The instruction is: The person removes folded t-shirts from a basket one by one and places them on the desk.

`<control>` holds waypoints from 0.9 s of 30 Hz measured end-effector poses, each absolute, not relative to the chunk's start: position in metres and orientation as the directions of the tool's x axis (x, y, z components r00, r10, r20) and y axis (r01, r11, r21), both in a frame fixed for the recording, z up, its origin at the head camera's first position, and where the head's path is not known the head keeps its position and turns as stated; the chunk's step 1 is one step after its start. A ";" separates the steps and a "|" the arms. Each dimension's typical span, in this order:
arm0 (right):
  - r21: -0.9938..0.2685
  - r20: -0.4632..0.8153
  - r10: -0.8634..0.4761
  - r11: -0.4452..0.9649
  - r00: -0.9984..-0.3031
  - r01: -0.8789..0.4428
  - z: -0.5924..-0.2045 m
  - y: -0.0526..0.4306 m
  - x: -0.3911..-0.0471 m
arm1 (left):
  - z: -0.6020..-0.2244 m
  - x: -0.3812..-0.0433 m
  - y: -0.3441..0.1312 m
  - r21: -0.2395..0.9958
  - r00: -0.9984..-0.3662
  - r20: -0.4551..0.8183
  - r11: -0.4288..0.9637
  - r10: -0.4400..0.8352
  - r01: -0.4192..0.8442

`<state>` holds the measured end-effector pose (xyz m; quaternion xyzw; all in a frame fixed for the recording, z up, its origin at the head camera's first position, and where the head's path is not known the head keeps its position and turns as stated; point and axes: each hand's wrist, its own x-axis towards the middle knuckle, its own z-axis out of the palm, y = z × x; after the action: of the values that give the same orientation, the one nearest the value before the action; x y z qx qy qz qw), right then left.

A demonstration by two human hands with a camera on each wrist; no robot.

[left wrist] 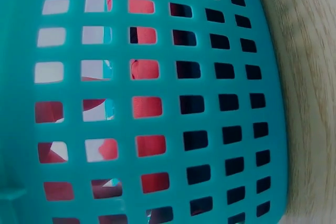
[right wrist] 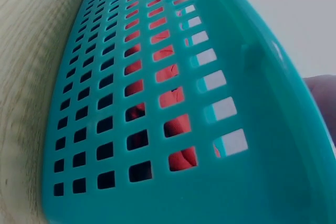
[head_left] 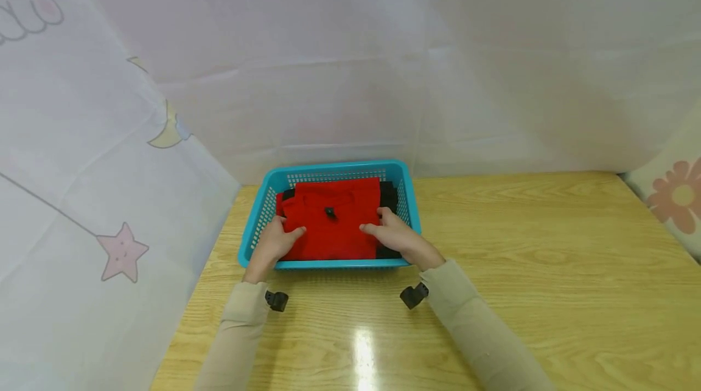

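A folded red shirt (head_left: 328, 239) lies in a blue plastic basket (head_left: 339, 264), its neckline and a small dark label facing up. Dark folded cloth (head_left: 387, 196) shows from under it. My left hand (head_left: 275, 240) holds the shirt's left side, the thumb lying over the top. On the opposite side my right hand (head_left: 398, 236) grips the right edge, its thumb also on the red fabric. Fingertips of both hands are partly hidden. Through the holes of the basket wall (left wrist: 115, 114) in the left wrist view, red cloth appears above dark cloth.
The basket stands on a wooden table (head_left: 520, 257) near its back edge. A pale curtain (head_left: 350, 105) hangs right behind it, and a printed one closes off the left side. Bare wood stretches to the right. Small black cameras sit at both wrists.
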<state>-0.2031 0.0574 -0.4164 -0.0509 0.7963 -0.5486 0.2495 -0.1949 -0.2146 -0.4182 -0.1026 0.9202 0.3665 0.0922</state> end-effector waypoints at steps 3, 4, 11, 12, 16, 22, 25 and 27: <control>-0.911 -0.338 -0.359 0.358 -0.870 0.206 -0.417 0.058 -0.204 | -0.419 -0.196 -0.216 0.718 -0.954 -0.281 0.636 -0.107 -0.283; -0.914 -0.338 -0.360 0.345 -0.870 0.212 -0.417 0.059 -0.204 | -0.419 -0.197 -0.216 0.729 -0.951 -0.293 0.620 -0.102 -0.291; -0.901 -0.372 -0.356 0.361 -0.857 0.242 -0.415 0.058 -0.204 | -0.420 -0.198 -0.220 0.735 -0.933 -0.355 0.601 -0.054 -0.314; -0.898 -0.374 -0.361 0.371 -0.854 0.236 -0.415 0.058 -0.204 | -0.420 -0.198 -0.220 0.743 -0.933 -0.356 0.591 -0.050 -0.315; -0.904 -0.353 -0.387 0.376 -0.852 0.204 -0.416 0.056 -0.203 | -0.419 -0.198 -0.221 0.769 -0.930 -0.365 0.551 -0.039 -0.324; -0.915 -0.328 -0.376 0.355 -0.867 0.192 -0.417 0.054 -0.204 | -0.419 -0.198 -0.223 0.793 -0.929 -0.369 0.512 -0.025 -0.329; -0.917 -0.326 -0.358 0.343 -0.875 0.202 -0.418 0.054 -0.204 | -0.420 -0.199 -0.223 0.818 -0.933 -0.361 0.478 -0.004 -0.318; -0.922 -0.319 -0.355 0.332 -0.879 0.201 -0.419 0.055 -0.204 | -0.420 -0.200 -0.223 0.830 -0.933 -0.360 0.461 0.013 -0.314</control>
<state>-0.2039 0.0549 -0.4186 -0.0495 0.7797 -0.5758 0.2412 -0.1997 -0.2234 -0.4203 -0.0894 0.8397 0.5113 0.1599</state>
